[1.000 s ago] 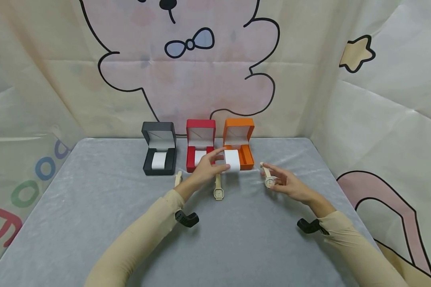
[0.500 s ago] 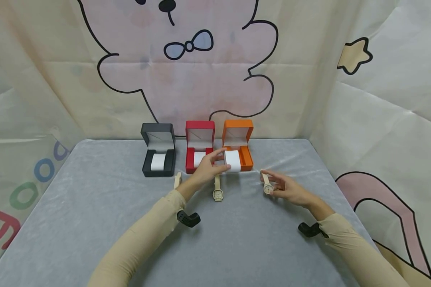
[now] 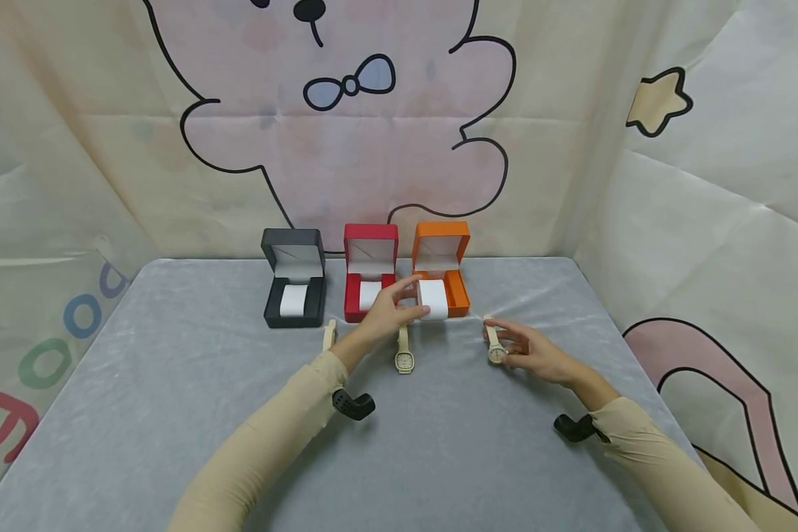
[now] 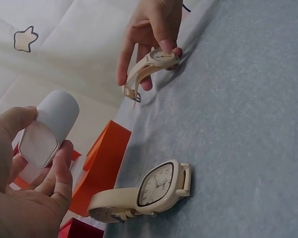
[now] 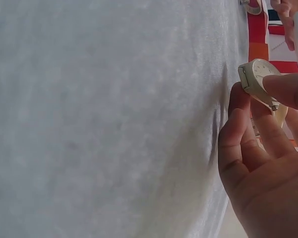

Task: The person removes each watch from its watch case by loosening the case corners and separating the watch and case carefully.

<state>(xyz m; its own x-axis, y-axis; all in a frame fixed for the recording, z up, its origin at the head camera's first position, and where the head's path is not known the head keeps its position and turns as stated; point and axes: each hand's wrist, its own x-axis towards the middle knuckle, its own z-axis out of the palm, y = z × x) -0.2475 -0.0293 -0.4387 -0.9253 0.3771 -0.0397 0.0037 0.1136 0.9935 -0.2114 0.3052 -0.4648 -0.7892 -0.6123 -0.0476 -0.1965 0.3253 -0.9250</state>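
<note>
My left hand [image 3: 387,310] pinches a white watch cushion [image 3: 434,298] between thumb and fingers, in front of the open orange watch box [image 3: 459,292]. In the left wrist view the cushion [image 4: 54,124] is a rounded white cylinder with a flat end. Farther right, my right hand [image 3: 535,350] grips a cream wristwatch with a round dial [image 3: 496,355], its strap reaching up toward the fingertips. The thumb lies on the edge of this watch [image 5: 260,74] in the right wrist view. A second cream watch with a squarish dial [image 3: 405,360] rests on the table below my left hand.
An open red watch box [image 3: 352,295] and a dark grey one [image 3: 275,303], each with a white cushion inside, stand left of the orange box. Another cream watch [image 3: 329,334] lies partly behind my left forearm. A grey cloth covers the table [image 3: 173,384]; printed curtains [image 3: 558,148] surround it.
My right hand has come slightly lower and nearer with the round watch. The left hand, still holding the cushion, has barely shifted.
</note>
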